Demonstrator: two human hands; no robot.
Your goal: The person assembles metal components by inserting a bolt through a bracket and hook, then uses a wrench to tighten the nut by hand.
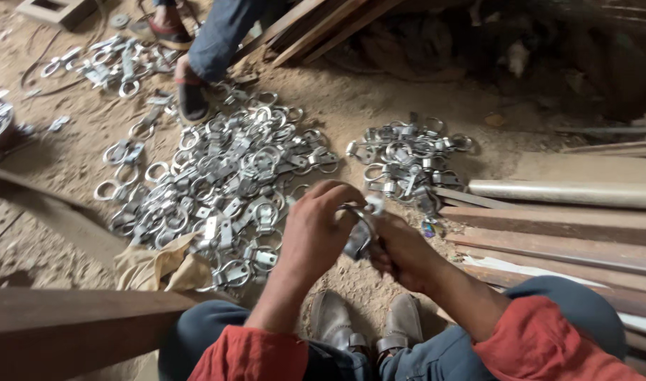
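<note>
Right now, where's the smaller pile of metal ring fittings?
In the head view, the smaller pile lies on the dirt floor, up and right of both hands, between the big pile and the wooden planks.

Small grey metal ring-and-plate fitting (358, 236), dull galvanised sheen, pinched between left hand (316, 229) and right hand (401, 250). Large heap of silver-grey metal ring fittings (224, 183) left of and beyond the hands: bright zinc finish, lightly glinting. Smaller heap of the same metal fittings (408, 159) just beyond the hands. Crumpled tan paper sack (157, 264) left of the hands, matt, creased. Rough brown wooden planks (563, 243) right of the hands, unfinished, dusty. Pale smooth cylindrical pipe (570, 192) beyond the planks, satin surface. Sandy sawdust-strewn floor (358, 106), matt, granular. Worn grey leather shoes (369, 321) below the hands, scuffed. Red cloth sleeves (542, 339), soft, matt.
</note>
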